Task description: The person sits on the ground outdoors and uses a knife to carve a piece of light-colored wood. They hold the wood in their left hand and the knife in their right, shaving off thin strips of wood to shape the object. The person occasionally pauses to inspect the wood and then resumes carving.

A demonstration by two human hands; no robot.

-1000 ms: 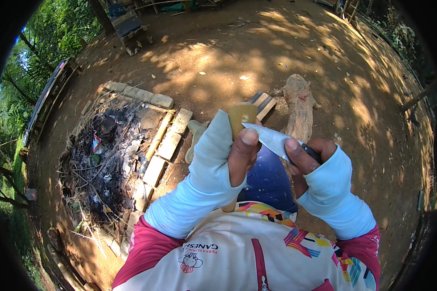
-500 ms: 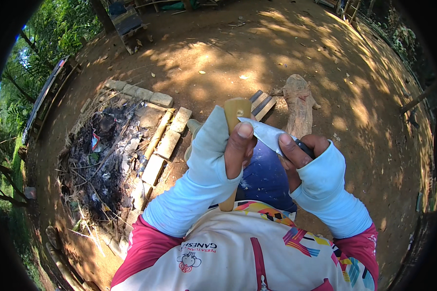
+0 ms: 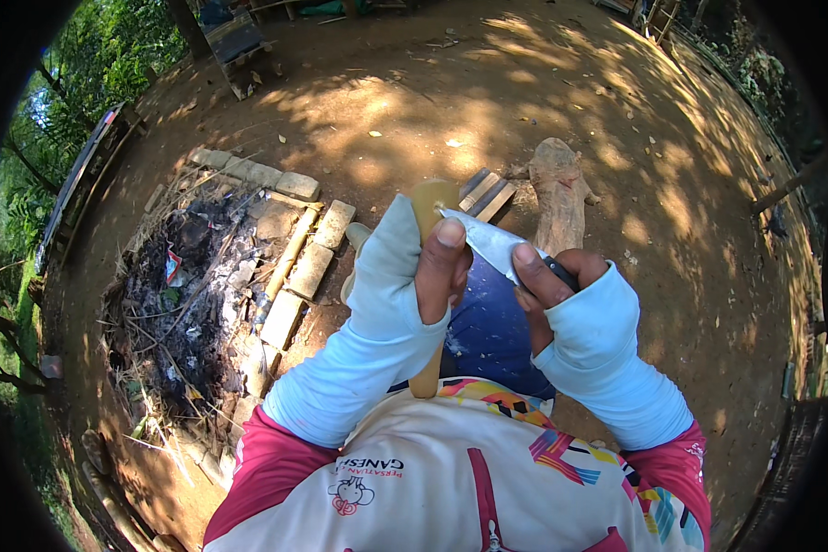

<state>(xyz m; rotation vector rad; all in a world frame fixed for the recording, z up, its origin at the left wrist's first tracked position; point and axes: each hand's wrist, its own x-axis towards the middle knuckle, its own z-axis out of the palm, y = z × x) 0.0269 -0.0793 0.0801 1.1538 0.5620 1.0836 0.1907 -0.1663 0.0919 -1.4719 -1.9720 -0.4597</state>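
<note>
My left hand (image 3: 443, 269) is closed around a tan length of bamboo (image 3: 434, 195), held upright against my body. Its lower end shows below the wrist, by my shirt. In my right hand (image 3: 557, 287) is a knife (image 3: 489, 242) with a silver blade and a dark handle. The knife's tip touches a small pale notch near the top of the bamboo. My left thumb lies by the tip, and my right thumb presses on the blade close to the handle. Light blue sleeves cover both palms and wrists, so the remaining fingers are partly hidden.
At left is a fire pit (image 3: 202, 285) of ash and twigs, edged by pale bricks (image 3: 320, 260). A log (image 3: 559, 198) lies on the dirt ahead, beside a few short wooden slats (image 3: 488, 195). A low bench (image 3: 235, 41) stands at the far left.
Both hands, with the bamboo and the knife, have shifted slightly left in view; the background has shifted a little too. The blade tip stays at the notch near the bamboo's top.
</note>
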